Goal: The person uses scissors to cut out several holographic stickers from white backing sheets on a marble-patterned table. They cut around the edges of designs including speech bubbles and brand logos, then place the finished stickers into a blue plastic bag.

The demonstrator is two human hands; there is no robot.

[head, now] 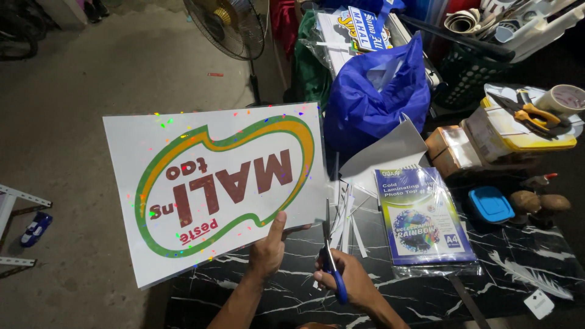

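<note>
Left hand [266,251] clamped on printed sheet [216,189] at frame centre-left | right hand [350,281] closed around blue-handled scissors [332,263] at sheet's lower right edge | risk judged: unsupported sheet sagging, cut wandering into green border

A blue bag [375,91], laminating-film pack [423,216] and fan [234,24] nearby.

Printed sign [213,189] held up left of the table [426,292], scissors [332,268] at its right edge, paper strips [348,213] behind, laminating-film pack [423,216] further right, plastic bag [378,91] beyond, fan [234,24] behind the sign
</note>
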